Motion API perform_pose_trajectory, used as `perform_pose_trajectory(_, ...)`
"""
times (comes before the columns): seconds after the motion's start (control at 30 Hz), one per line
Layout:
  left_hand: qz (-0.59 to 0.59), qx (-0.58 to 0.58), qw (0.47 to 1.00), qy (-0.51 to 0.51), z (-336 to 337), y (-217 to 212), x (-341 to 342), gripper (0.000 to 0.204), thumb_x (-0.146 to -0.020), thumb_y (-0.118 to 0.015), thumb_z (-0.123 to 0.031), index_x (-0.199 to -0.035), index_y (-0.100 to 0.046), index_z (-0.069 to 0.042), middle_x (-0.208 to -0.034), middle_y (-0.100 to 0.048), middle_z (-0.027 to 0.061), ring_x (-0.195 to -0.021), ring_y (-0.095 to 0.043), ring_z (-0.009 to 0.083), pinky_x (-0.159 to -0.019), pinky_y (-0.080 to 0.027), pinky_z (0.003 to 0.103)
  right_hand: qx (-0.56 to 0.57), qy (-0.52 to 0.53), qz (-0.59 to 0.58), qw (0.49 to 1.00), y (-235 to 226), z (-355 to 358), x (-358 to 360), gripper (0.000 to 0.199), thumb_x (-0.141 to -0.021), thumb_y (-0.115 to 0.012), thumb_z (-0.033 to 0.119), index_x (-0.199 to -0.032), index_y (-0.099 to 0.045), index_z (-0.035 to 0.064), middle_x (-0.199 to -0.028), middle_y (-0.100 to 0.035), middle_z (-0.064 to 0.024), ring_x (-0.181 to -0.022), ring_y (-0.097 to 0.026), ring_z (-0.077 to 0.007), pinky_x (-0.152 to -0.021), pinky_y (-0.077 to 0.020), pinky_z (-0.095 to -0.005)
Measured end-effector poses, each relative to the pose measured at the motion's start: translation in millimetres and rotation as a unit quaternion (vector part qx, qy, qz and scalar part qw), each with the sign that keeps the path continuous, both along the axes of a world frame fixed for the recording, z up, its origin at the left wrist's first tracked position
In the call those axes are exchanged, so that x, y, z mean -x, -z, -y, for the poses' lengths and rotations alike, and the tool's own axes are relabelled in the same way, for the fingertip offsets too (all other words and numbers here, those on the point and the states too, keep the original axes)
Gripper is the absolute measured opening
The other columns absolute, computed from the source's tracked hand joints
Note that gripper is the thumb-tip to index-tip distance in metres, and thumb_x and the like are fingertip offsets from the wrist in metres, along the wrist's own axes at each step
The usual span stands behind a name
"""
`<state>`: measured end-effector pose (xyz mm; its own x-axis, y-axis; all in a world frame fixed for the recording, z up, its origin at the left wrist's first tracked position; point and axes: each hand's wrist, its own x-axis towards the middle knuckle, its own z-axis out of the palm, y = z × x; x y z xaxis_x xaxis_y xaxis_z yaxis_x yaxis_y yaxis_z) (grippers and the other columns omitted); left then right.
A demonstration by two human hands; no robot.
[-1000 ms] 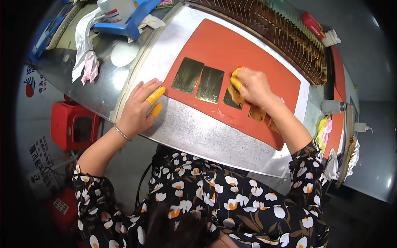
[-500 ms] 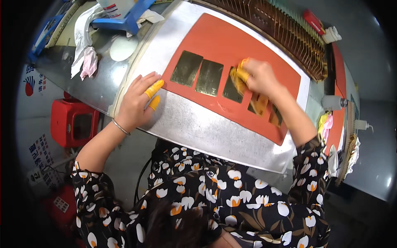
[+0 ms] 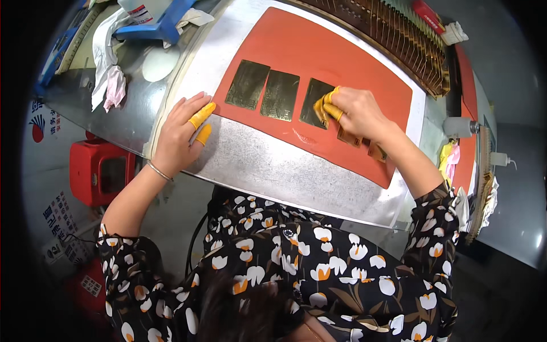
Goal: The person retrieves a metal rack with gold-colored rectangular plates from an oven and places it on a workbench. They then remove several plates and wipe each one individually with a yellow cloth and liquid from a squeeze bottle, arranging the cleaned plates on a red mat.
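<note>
An orange-red mat (image 3: 319, 54) bears a row of thin, dark, shiny rectangular plates. The leftmost plate (image 3: 247, 84) and a second plate (image 3: 280, 95) lie side by side at its left. My right hand (image 3: 359, 111), yellow covers on its fingertips, bends its fingers closed over the third plate (image 3: 315, 97); whatever they pinch is hidden. Farther right, two plates (image 3: 348, 135) partly show beneath my wrist and forearm. My left hand (image 3: 183, 131) rests open at the mat's left edge, fingers stretched out, with yellow covers on two of its digits.
Behind the mat stands a brown rack (image 3: 393, 40) of upright plates. A blue stand (image 3: 156, 25) and white and pink cloths (image 3: 115, 85) are at the far left. Bottles (image 3: 460, 126) stand at the right; a red stool (image 3: 99, 171) is on the floor at left.
My right hand has shifted slightly toward the near end of the third plate. The mat and table sit a little higher in the picture. My left hand stays by the mat's edge.
</note>
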<state>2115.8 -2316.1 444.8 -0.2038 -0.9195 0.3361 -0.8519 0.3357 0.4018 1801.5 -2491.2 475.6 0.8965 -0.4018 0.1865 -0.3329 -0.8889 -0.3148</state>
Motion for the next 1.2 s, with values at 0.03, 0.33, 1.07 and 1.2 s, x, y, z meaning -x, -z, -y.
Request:
perform_pose_trajectory(0.03, 0.0, 0.002, 1.0, 0.001, 0.4, 0.7, -0.3, 0.042, -0.071, -0.057, 0.002, -0.113, -0.055, -0.001, -0.123, -0.051, 0.0121, -0.118, -0.045, 0.0317, -0.1, -0.033, 0.044, 0.027, -0.061, 0.016, 0.998, 3.6, -8.0, 0.6, 0.004, -0.071, -0.059, 0.007, -0.071, -0.055, 0.0051, -0.064, -0.052, -0.0088, -0.06, -0.054, -0.0264, -0.049, -0.0424, -0.0389)
perform_pose_trajectory(0.33, -0.002, 0.007, 1.0, -0.01, 0.7, 0.8, 1.0, 0.039, -0.073, -0.058, 0.0, -0.112, -0.056, -0.001, -0.122, -0.051, 0.0121, -0.118, -0.046, 0.0313, -0.1, -0.033, 0.045, 0.019, -0.044, -0.016, 0.999, -3.2, -24.5, 3.0, 0.004, -0.069, -0.058, 0.005, -0.072, -0.056, 0.0042, -0.065, -0.054, -0.0088, -0.062, -0.056, -0.026, -0.049, -0.0433, -0.038)
perform_pose_trajectory(1.07, -0.001, 0.022, 1.0, -0.004, 0.9, 1.4, 0.9, 0.042, -0.071, -0.059, 0.002, -0.112, -0.056, -0.002, -0.121, -0.052, 0.0115, -0.118, -0.046, 0.0297, -0.1, -0.033, 0.044, -0.017, 0.103, -0.003, 0.995, -30.0, -58.6, 53.7, 0.007, -0.076, -0.061, 0.009, -0.076, -0.057, 0.0032, -0.069, -0.057, -0.0096, -0.061, -0.057, -0.0269, -0.05, -0.0445, -0.0367)
perform_pose_trajectory(1.2, -0.002, 0.029, 1.0, -0.005, 2.5, 3.6, 3.5, 0.041, -0.071, -0.058, 0.004, -0.112, -0.056, -0.001, -0.121, -0.052, 0.0122, -0.118, -0.046, 0.0303, -0.101, -0.033, 0.044, -0.021, 0.12, 0.034, 0.992, -8.7, -55.3, 58.6, 0.008, -0.075, -0.064, 0.008, -0.078, -0.059, 0.002, -0.07, -0.057, -0.0116, -0.059, -0.056, -0.0289, -0.051, -0.0441, -0.0359)
